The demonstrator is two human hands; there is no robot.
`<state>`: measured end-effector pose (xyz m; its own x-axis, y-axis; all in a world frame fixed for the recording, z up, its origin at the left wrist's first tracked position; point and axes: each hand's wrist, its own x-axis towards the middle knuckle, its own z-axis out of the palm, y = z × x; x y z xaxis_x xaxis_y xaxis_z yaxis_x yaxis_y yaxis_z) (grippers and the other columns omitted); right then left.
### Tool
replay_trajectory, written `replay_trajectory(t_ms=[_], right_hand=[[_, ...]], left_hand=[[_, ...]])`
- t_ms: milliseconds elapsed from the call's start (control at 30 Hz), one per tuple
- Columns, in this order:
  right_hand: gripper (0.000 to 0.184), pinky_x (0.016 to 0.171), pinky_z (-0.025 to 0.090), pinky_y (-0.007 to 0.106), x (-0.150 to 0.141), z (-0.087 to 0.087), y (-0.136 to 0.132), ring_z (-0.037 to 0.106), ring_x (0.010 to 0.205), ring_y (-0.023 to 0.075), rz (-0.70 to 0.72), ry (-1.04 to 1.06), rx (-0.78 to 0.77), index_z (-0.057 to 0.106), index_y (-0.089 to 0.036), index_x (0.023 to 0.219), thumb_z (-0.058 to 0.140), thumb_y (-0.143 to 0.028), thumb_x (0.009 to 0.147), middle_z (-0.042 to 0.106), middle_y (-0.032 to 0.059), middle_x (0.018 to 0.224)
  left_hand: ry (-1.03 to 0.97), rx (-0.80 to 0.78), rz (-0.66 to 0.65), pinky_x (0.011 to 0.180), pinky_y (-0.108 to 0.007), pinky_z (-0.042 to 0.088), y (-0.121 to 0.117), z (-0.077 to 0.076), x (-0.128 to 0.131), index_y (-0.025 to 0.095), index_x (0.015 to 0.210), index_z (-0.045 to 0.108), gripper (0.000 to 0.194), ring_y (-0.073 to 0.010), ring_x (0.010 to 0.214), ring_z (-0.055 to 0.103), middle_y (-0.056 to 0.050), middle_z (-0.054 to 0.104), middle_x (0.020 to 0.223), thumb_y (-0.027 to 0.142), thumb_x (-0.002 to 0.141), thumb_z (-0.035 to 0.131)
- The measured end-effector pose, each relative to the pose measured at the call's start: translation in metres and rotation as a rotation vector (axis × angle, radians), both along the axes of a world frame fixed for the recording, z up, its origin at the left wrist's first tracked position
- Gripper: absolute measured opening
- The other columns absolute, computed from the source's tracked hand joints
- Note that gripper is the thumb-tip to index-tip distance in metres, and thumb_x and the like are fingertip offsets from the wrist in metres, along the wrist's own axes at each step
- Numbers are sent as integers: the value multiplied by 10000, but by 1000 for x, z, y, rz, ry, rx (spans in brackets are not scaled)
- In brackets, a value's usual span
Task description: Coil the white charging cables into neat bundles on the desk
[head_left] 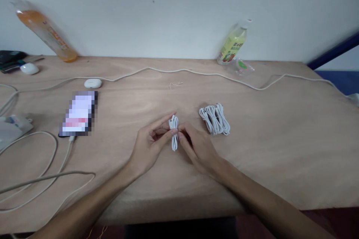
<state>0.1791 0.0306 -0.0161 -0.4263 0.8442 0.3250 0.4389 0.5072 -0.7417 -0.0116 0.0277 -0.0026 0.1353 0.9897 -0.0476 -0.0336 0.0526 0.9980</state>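
Upright between the thumb and fingers of my left hand [150,140] is a folded bundle of white cable [174,142], held above the middle of the table. My right hand [199,142] is closed in a pinch against the right side of that bundle, at its waist. What those fingertips pinch is too small to make out. Several more coiled white cables [214,119] lie side by side just beyond my right hand. Farther back are thin, short pieces of tie [175,85] on the wood.
A phone [79,114] on a charging cord and a white earbud case [92,83] lie left. Loose cords [47,175] loop at the near left. An orange drink bottle [47,33] and a yellow-green bottle [233,44] lean on the wall. One long cord [185,70] crosses the table [294,149].
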Motion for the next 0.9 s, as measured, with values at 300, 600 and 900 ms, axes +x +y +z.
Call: replay_trajectory(t_ms=[300, 600, 900], right_hand=[[183, 733, 480, 326, 9, 2, 8, 582, 753, 185, 105, 50, -99, 567, -246, 967, 478, -249, 1127, 669, 16, 874], [169, 732, 474, 319, 12, 3, 13, 574, 770, 174, 144, 99, -137, 593, -239, 995, 487, -259, 1124, 653, 10, 869], [143, 570, 396, 278, 5, 5, 6, 488, 619, 135, 60, 286, -331, 550, -251, 1019, 542, -360, 1111, 567, -43, 765]], left_hand=[[-6, 14, -59, 899, -349, 669, 2, 1, -3, 203, 1445, 751, 519, -215, 948, 820, -73, 879, 1051, 321, 943, 810], [-52, 32, -53, 862, -356, 689, 2, 4, 0, 185, 1440, 749, 506, -216, 890, 829, -67, 877, 1011, 288, 948, 803], [-95, 21, -7, 875, -360, 691, 4, 2, 0, 205, 1441, 752, 518, -215, 908, 827, -61, 884, 1037, 303, 937, 821]])
